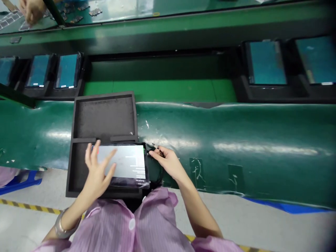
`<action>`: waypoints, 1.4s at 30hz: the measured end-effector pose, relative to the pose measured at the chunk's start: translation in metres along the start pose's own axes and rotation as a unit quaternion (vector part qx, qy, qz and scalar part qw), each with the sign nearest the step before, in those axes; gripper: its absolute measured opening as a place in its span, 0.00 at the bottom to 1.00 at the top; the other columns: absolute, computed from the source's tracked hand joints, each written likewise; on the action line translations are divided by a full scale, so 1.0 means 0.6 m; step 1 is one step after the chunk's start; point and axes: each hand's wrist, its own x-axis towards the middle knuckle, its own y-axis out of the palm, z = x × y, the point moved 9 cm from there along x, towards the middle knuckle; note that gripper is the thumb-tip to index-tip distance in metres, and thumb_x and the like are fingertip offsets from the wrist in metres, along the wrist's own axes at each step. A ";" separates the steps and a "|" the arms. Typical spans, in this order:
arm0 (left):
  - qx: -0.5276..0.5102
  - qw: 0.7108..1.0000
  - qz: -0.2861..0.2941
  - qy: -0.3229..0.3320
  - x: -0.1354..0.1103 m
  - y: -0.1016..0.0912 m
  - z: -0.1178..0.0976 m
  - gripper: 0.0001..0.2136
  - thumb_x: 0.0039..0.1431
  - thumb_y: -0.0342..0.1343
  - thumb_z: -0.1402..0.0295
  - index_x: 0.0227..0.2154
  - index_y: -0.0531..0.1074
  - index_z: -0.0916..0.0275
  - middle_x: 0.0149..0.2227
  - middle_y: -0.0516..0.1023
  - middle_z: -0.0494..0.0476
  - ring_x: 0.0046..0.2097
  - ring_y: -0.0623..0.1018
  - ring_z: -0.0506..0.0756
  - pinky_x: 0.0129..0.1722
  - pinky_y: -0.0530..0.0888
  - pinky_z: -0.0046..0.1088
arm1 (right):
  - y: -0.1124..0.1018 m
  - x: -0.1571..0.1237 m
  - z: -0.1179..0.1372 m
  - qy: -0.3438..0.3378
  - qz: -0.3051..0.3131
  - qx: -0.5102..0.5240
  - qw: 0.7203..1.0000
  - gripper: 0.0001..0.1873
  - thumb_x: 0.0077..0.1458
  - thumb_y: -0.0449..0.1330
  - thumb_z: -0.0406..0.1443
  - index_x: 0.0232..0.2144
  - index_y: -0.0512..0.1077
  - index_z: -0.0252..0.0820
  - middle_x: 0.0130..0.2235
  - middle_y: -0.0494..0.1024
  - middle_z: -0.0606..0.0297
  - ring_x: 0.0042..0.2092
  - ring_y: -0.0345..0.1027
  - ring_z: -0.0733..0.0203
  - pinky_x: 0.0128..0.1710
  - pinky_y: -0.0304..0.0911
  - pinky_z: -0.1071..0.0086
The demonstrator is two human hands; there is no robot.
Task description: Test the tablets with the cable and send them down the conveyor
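A tablet [128, 164] with a lit, pale screen and lines of text lies over the front part of a black foam tray [105, 117]. Over the tablet's left half is my left hand [98, 171], its fingers spread; whether a fingertip touches the glass I cannot tell. My right hand [168, 161] is just right of the tablet, pinching a thin black cable [162, 153] near its edge. Whether the cable's end sits in the tablet is hidden by the fingers. The tray's rear compartment holds nothing.
A green-covered bench [236, 136] runs across. Behind it, a sunken green line carries tablets in black trays at left [67, 70] and right [267, 63]. A co-worker's hand [33, 12] is at small parts on the far bench, top left. A green post [54, 12] stands there.
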 end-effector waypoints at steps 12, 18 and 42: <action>0.016 0.995 0.029 0.099 0.038 0.026 -0.044 0.19 0.69 0.49 0.60 0.61 0.68 0.50 0.72 0.44 0.61 0.71 0.47 0.70 0.66 0.46 0.62 | 0.022 -0.010 -0.003 -0.025 0.014 0.008 1.000 0.22 0.56 0.63 0.52 0.24 0.64 0.44 0.26 0.63 0.71 0.28 0.55 0.61 0.30 0.54 0.66; 0.017 0.988 0.078 0.132 0.008 0.053 -0.070 0.21 0.67 0.54 0.62 0.62 0.66 0.44 0.73 0.39 0.58 0.71 0.42 0.74 0.64 0.47 0.66 | 0.000 -0.032 -0.004 -0.014 0.008 0.013 1.000 0.21 0.56 0.63 0.52 0.24 0.66 0.44 0.25 0.63 0.71 0.28 0.55 0.61 0.30 0.54 0.65; -0.105 0.962 -0.044 -0.248 -0.074 0.014 0.125 0.23 0.70 0.44 0.52 0.62 0.61 0.58 0.58 0.73 0.65 0.59 0.73 0.64 0.59 0.69 0.44 | 0.008 -0.076 -0.059 -0.044 -0.082 0.106 0.990 0.24 0.52 0.68 0.52 0.22 0.63 0.45 0.21 0.56 0.75 0.23 0.46 0.65 0.23 0.45 0.66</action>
